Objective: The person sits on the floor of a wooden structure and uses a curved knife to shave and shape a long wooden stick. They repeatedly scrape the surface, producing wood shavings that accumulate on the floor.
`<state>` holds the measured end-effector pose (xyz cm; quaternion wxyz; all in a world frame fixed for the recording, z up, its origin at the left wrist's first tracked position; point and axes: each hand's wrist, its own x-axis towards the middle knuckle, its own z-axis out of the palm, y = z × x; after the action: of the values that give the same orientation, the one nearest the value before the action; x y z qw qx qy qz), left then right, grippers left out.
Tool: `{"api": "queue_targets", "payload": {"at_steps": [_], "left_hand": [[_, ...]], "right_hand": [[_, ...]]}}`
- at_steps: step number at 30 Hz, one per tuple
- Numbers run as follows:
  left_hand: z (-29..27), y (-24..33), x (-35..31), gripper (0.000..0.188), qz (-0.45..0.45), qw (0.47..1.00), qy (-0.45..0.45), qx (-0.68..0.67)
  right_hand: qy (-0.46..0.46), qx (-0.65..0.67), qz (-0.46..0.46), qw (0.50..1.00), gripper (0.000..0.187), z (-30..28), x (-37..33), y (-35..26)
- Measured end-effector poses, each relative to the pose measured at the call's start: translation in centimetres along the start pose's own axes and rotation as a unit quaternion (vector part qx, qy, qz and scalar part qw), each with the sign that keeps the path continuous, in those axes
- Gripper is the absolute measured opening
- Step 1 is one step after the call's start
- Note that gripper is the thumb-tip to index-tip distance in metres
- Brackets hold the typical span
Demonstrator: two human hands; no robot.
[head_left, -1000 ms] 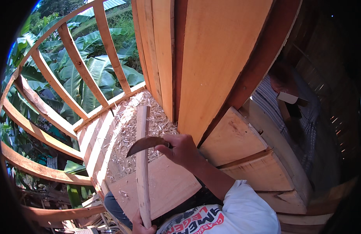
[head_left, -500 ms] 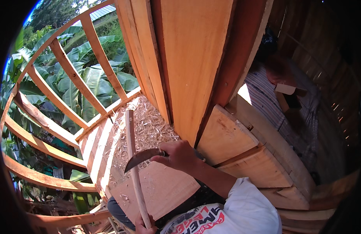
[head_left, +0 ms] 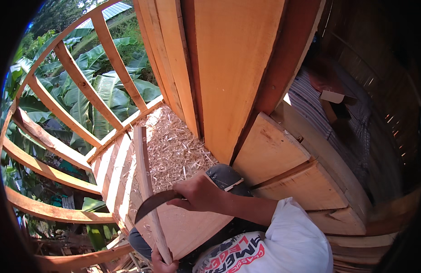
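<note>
My right hand (head_left: pixel 197 193) is closed round the handle of a curved knife (head_left: pixel 152 204) with a dark, broad blade. The blade lies across a long, pale wooden stick (head_left: pixel 144 175) and touches it below its middle. At the lower edge my left hand (head_left: pixel 163 264) grips the stick's near end, its fingers wrapped round it. The stick slants away from me, its far end over the shavings. Beneath it a flat wooden board (head_left: pixel 187 227) rests across my lap.
Curly wood shavings (head_left: pixel 178 145) cover the floor ahead. A wooden railing (head_left: pixel 78 86) curves along the left, with banana leaves behind it. A plank wall (head_left: pixel 233 68) rises in front. At right, wooden boards (head_left: pixel 272 148) border a dim room holding an open box (head_left: pixel 335 107).
The knife and my right hand have moved down the stick, nearer to me. The stick's far end has shifted slightly left, and my knee now shows beside the right hand.
</note>
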<state>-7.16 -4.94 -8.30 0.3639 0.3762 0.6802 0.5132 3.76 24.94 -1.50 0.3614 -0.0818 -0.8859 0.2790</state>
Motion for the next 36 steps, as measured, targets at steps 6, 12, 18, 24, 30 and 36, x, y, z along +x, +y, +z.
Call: {"api": "queue_targets", "payload": {"at_steps": [6, 12, 18, 24, 30, 36], "left_hand": [[-0.3, 3.7, 0.2, 0.066, -0.079, 0.996, -0.004, -0.038], [-1.0, 3.5, -0.4, 0.07, -0.088, 0.995, 0.01, -0.055], [-1.4, 2.6, -0.7, 0.069, -0.061, 0.996, 0.013, -0.058], [-2.0, 2.9, -1.0, 0.077, -0.138, 0.989, 0.005, -0.05], [-2.5, 2.8, -2.0, 0.063, -0.105, 0.994, 0.038, -0.004], [-3.0, 3.6, -2.6, 0.068, -0.143, 0.988, 0.06, -0.02]], "right_hand": [[0.017, -0.075, 0.11, 0.991, 0.04, -1.5, 1.8, 3.1], [-0.063, -0.026, 0.021, 0.997, 0.043, 0.0, 2.5, 1.2], [-0.185, -0.021, -0.144, 0.972, 0.035, 1.5, 1.8, -0.7], [-0.061, -0.089, -0.028, 0.994, 0.038, 1.6, 3.7, 0.9], [-0.046, -0.086, 0.031, 0.995, 0.039, 1.3, 5.5, 1.8], [-0.103, -0.073, -0.056, 0.99, 0.039, 2.0, 4.4, 0.5]]}}
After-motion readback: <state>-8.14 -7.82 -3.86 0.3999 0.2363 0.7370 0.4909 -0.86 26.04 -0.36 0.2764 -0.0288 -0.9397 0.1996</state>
